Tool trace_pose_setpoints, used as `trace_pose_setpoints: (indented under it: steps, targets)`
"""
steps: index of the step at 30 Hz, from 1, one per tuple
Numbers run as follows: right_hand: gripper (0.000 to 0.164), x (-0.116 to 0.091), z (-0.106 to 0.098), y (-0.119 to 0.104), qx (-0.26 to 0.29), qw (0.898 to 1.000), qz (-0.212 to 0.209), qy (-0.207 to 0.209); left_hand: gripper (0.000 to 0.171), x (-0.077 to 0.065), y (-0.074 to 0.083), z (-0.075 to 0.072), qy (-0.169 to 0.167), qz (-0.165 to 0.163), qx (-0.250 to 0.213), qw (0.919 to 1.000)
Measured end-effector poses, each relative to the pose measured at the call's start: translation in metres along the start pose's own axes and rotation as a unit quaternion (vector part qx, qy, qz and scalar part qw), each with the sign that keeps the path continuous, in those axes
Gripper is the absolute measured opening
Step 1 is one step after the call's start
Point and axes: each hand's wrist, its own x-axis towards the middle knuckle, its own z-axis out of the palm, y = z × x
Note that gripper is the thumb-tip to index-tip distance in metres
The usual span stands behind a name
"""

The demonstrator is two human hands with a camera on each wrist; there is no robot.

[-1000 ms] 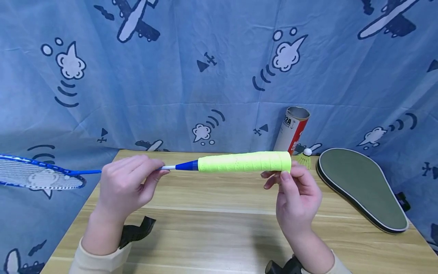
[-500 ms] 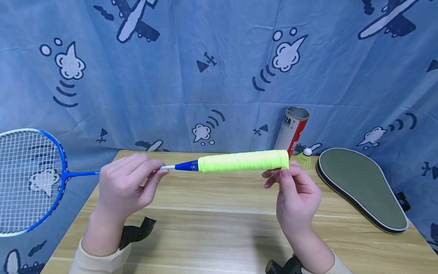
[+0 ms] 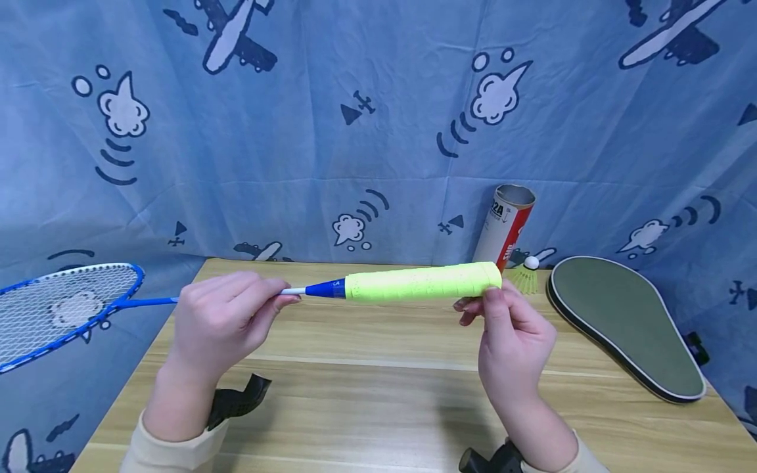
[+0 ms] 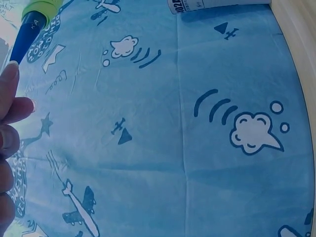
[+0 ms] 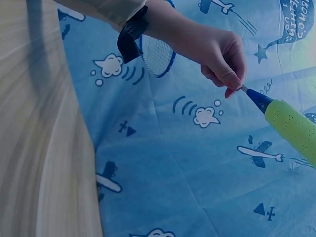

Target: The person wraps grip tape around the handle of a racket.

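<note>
A badminton racket [image 3: 422, 282] is held level above the table, its yellow-green grip to the right and its blue-and-white strung head to the left. My left hand [image 3: 221, 322] pinches the thin shaft, just left of the blue cone. At the other end, my right hand [image 3: 514, 341] pinches the butt of the grip between thumb and fingers. The left wrist view has the blue cone [image 4: 27, 34] above the left fingertips. From the right wrist, the left hand [image 5: 217, 54] and the grip [image 5: 294, 128] show; the right hand itself is out of that view.
Behind the right hand stand a white-and-red shuttlecock tube [image 3: 503, 223] and a yellow shuttlecock [image 3: 526, 274]. A green racket-shaped case [image 3: 627, 322] lies at the right of the wooden table [image 3: 367, 394]. A blue patterned curtain [image 3: 378, 131] hangs behind.
The racket has rolled about its long axis: its head went from nearly edge-on to broad face, then back to a slant. Both hands stay almost in place, still holding it.
</note>
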Motion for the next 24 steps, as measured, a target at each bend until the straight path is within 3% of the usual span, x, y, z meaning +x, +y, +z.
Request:
trace_pose_setpoints:
  steps: [12, 17, 20, 24]
  targets:
    - [0.026, -0.0005, -0.0022, 0.0002, 0.005, 0.999, 0.033, -0.013, 0.038, -0.0017, -0.0009, 0.0011, -0.009, -0.009, 0.001, 0.9999]
    - [0.022, -0.0008, -0.0045, 0.0012, -0.016, 0.998, 0.055, 0.000, 0.040, -0.0019, -0.0012, -0.0002, -0.005, -0.007, -0.007, 0.9999]
    - [0.008, 0.0008, -0.0055, 0.0021, 0.003, 0.999, 0.036, -0.005, 0.041, -0.0027, -0.0014, -0.0008, -0.004, -0.006, -0.025, 0.9997]
    - [0.036, 0.0063, -0.0066, 0.0019, 0.037, 0.998, -0.026, -0.052, 0.039, -0.0036, -0.0013, 0.0006, -0.021, -0.008, -0.053, 0.9983]
